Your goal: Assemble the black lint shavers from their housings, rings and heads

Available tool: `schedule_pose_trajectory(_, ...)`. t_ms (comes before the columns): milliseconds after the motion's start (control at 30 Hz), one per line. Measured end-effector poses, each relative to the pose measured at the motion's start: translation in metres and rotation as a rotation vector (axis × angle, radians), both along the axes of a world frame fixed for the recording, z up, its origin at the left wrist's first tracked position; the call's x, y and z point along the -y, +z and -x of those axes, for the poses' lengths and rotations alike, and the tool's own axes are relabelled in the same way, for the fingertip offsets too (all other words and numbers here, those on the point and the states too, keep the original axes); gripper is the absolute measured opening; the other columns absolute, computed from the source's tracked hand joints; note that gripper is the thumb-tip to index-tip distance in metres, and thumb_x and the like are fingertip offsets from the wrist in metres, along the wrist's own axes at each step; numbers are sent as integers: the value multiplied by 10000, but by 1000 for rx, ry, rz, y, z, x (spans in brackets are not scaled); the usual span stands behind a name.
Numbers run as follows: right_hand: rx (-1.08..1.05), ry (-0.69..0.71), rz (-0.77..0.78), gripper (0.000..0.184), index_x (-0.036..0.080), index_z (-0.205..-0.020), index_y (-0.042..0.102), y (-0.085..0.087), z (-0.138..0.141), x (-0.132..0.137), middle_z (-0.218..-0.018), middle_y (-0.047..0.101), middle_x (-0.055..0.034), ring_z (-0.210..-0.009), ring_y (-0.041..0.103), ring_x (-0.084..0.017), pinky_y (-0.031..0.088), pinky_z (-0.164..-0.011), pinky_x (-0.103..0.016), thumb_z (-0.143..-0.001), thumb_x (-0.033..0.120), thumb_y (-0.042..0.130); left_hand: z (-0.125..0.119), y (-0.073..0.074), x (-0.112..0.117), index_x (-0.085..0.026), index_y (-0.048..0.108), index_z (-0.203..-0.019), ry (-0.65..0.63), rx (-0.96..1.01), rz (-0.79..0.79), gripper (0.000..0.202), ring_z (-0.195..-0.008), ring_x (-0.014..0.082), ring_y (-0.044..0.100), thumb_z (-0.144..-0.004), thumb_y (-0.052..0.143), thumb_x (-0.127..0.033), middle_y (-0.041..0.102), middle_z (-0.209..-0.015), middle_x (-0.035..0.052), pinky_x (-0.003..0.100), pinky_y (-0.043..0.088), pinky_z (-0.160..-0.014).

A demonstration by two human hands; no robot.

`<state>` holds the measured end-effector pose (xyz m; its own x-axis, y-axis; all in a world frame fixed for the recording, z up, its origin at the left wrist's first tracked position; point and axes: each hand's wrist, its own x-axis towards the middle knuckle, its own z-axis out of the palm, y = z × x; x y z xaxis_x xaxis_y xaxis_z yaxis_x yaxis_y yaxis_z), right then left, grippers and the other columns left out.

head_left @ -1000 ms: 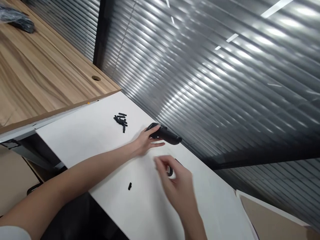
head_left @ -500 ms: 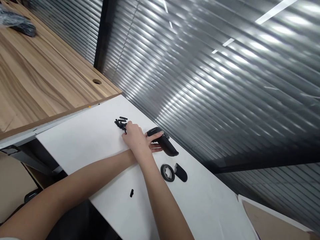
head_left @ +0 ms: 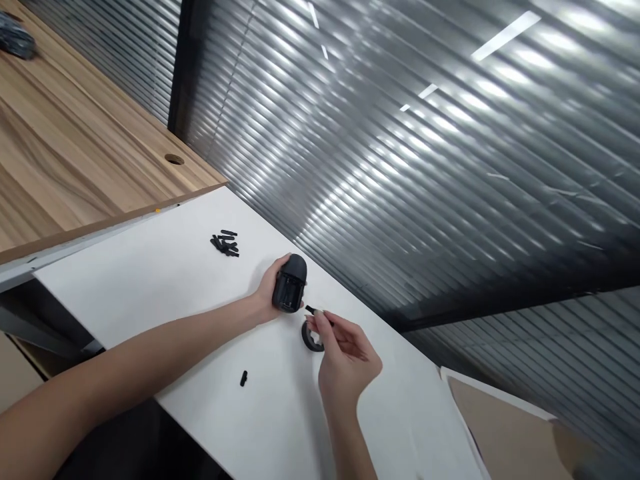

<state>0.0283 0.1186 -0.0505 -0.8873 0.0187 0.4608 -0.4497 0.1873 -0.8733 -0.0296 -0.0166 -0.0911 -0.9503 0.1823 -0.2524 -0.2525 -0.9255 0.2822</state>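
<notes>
My left hand (head_left: 265, 300) is wrapped around a black plastic housing (head_left: 289, 283), with its dark open end turned toward me. My right hand (head_left: 345, 357) pinches a small black peg (head_left: 312, 310) between thumb and fingers. Just beneath those fingers, a black ring with a notched opening (head_left: 311, 337) lies on the white board (head_left: 150, 293), partly hidden by my right hand. A loose pile of similar black pegs (head_left: 225, 244) sits on the board to the upper left. One lone peg (head_left: 243, 379) lies nearer my left forearm.
A wooden desk (head_left: 75, 133) with a round cable hole (head_left: 174, 159) meets the board's far left edge. A dark bundle (head_left: 15, 40) lies at the desk's far corner. A ribbed metal wall (head_left: 400, 167) runs along the far side. Brown cardboard (head_left: 505, 427) lies at lower right.
My right hand has moved from the peg pile back to the ring, now pinching a peg. The housing has turned in my left hand. The oval black piece beside the ring no longer shows.
</notes>
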Motion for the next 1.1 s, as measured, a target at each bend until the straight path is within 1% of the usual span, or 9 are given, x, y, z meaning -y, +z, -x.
schedule_pose_trajectory(100,92,-165,230,406,156,-821,784,-30,8,-18,-721,796,-84,-626,786,-259,681,-652,-388,-651,460,993,-7,1,-2,-124,690,-797,-16,29,6,592,-530,166,609,-997,544,-662,676,-728,74,296,524,-486)
schedule_pose_trajectory(167,133,-193,312,430,153,-805,765,-43,13,-17,-710,796,-83,-632,790,-255,682,-647,-372,-623,458,1008,-14,2,-2,-118,699,-821,-5,34,30,571,-551,161,623,-994,568,-646,686,-754,77,285,535,-502)
schedule_pose_trajectory(233,156,-172,343,414,158,-796,751,-48,12,-13,-706,797,-79,-653,799,-255,686,-668,-363,-629,435,1010,-20,3,-2,-111,709,-853,11,40,72,536,-586,166,647,-986,594,-618,696,-779,85,279,555,-535)
schedule_pose_trajectory(333,155,-147,332,362,166,-786,743,-47,4,-6,-705,800,-73,-654,799,-250,684,-683,-353,-657,387,999,-28,7,-1,-117,718,-892,30,46,162,470,-619,179,667,-979,620,-568,705,-781,94,273,561,-549)
schedule_pose_trajectory(500,116,-126,277,269,183,-730,750,-43,-10,5,-761,812,-65,-627,777,-222,647,-609,-307,-710,355,955,-39,15,0,-120,718,-873,70,76,276,461,-575,178,649,-986,587,-548,703,-750,92,266,523,-492)
schedule_pose_trajectory(667,134,-95,190,232,196,-729,759,-38,-12,11,-723,775,-29,-571,715,-180,587,-555,-290,-772,363,913,-47,20,3,-149,706,-869,170,63,343,445,-565,174,641,-887,687,-593,706,-756,71,271,513,-500)
schedule_pose_trajectory(900,204,2,125,228,216,-807,728,-31,-18,16,-555,616,49,-506,542,-124,486,-559,-277,-832,396,865,-55,23,5,-171,674,-928,256,-20,417,550,-648,171,664,-690,871,-626,704,-778,43,259,529,-584)
schedule_pose_trajectory(1000,235,40,101,278,219,-775,674,-28,-19,17,-507,527,71,-488,460,-107,405,-534,-265,-882,436,810,-57,25,5,-186,649,-942,299,-63,452,564,-668,167,666,-674,885,-623,698,-783,27,251,524,-592)
schedule_pose_trajectory(1100,270,80,99,321,225,-755,602,-26,-19,17,-496,491,81,-482,450,-105,373,-525,-260,-904,446,781,-59,24,5,-190,640,-942,308,-92,482,557,-649,163,655,-689,875,-627,693,-776,23,253,521,-582)
